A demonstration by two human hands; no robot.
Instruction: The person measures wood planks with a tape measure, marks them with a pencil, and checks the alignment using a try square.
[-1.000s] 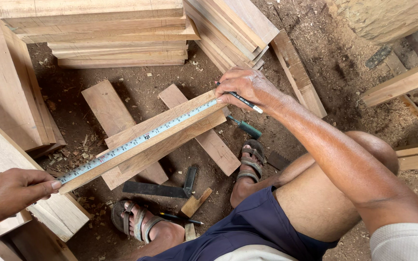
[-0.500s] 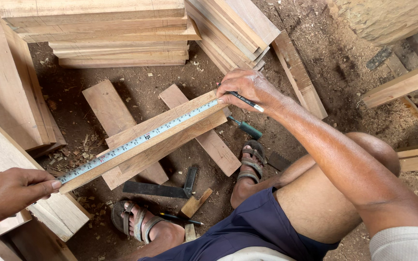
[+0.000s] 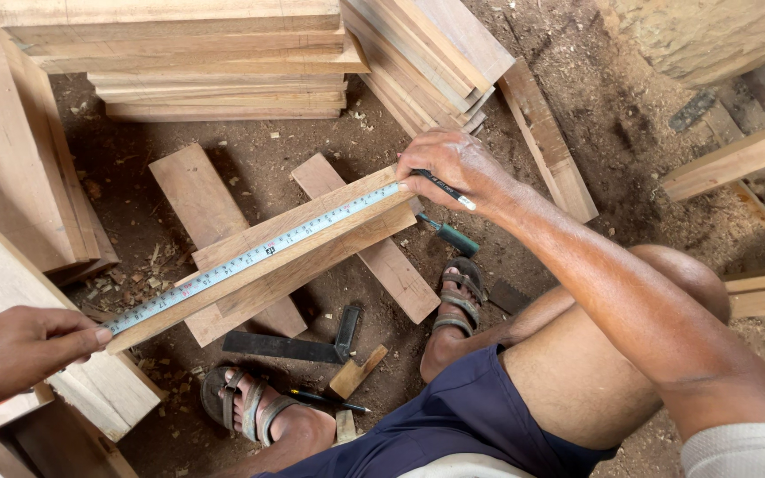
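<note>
- Wood everywhere: a long plank [image 3: 285,257] lies slantwise over two short boards [image 3: 223,239] on the dirt floor [image 3: 630,159], with a tape measure [image 3: 250,258] stretched along its upper edge.
- The likeliest slip, as I judge it: the tape is held only at its two ends, so a small pull from either hand could slide it off the edge and spoil the reading.
- The plank merely rests on the boards and might rock under pressure.
- The left hand [image 3: 15,354] has its fingers closed, pinching the tape down at the plank's near end.
- The right hand [image 3: 458,168] presses the tape's far end, fingers curled around a dark pencil [image 3: 443,188].
- A square [image 3: 289,341] lies on the floor between the sandalled feet.
</note>
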